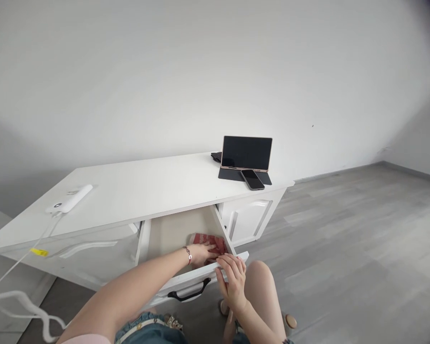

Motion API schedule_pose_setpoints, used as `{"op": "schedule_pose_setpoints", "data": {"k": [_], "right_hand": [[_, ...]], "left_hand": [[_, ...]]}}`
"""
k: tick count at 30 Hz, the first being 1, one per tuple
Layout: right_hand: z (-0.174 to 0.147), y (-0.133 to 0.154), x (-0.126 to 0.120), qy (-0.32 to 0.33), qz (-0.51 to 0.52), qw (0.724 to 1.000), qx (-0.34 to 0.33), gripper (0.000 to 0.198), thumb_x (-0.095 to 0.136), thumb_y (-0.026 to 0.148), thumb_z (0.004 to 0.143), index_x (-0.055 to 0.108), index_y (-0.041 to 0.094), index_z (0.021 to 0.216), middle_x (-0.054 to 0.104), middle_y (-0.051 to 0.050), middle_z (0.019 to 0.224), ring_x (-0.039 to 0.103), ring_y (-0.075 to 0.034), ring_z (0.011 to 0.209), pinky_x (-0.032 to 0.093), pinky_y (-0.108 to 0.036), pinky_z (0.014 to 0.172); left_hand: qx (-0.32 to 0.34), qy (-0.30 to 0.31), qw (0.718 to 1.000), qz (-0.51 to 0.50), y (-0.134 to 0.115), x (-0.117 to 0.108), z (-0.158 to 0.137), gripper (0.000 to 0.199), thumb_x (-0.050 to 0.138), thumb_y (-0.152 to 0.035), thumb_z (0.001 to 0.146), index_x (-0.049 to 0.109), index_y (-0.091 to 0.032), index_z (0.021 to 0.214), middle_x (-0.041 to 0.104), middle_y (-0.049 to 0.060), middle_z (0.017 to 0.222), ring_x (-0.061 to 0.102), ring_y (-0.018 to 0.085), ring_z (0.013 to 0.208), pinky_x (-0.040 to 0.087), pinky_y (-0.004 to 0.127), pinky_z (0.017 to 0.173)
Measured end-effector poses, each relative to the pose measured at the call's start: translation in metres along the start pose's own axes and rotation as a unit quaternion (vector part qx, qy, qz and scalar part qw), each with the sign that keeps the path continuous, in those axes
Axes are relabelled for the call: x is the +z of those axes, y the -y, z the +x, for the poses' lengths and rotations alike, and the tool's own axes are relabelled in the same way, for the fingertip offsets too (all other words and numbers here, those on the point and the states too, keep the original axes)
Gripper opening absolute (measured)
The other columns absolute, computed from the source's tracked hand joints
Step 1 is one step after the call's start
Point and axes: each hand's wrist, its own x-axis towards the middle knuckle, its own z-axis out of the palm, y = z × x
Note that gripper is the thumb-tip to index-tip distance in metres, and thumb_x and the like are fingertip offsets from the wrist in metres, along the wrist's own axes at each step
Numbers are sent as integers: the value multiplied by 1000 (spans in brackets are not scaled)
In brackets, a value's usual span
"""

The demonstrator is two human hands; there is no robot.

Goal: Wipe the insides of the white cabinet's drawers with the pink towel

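A white drawer [181, 223] is pulled out from the white cabinet. My left hand [199, 254], with a bracelet at the wrist, reaches inside it. Its fingers lie spread and flat over a folded red cloth-like item [221, 244] with pale markings, in the drawer's right front corner. Part of that item is covered by the hand. At the drawer's right front corner, my right hand [232, 276] grips the top edge of the drawer front [186, 278], fingers over the rim and thumb on the outer side.
On the cabinet top [146, 179] stand a tablet [246, 153] on a dark folding cover and a phone [252, 179] in front of it. A dark folded item [216, 156] lies behind. At left is a white power strip [71, 199] with a trailing cord. Grey floor [344, 258] extends right.
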Motion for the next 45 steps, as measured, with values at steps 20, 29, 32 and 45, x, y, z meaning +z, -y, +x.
{"op": "schedule_pose_setpoints", "data": {"k": [20,29,32,45], "right_hand": [[-1,-1,-2,14,9,1000,16,19,50,15,89,60,21,104,69,-4,97,60,-21,100,33,-40,94],[0,1,-5,24,8,999,26,19,51,16,89,60,22,104,69,-4,98,60,-20,101,34,-39,94],[1,0,-7,36,2,999,25,19,51,17,89,60,22,105,69,-3,99,60,-21,101,35,-39,94],[10,2,-13,57,7,998,20,19,51,16,89,59,22,105,69,-3,99,59,-19,102,36,-36,92]], "left_hand": [[-70,-11,997,7,56,-10,24,67,47,-7,79,35,-22,143,23,9,156,17,23,143,22,36,113],[-155,-50,985,-53,106,-22,42,70,55,-5,74,39,-26,139,22,8,156,11,24,144,15,42,113],[-182,-76,978,-66,116,-27,45,65,54,-10,77,39,-27,138,25,9,156,15,26,143,17,47,112],[-226,-148,957,-107,133,-36,41,62,55,-11,76,44,-27,136,34,7,151,39,28,130,34,42,104]]}}
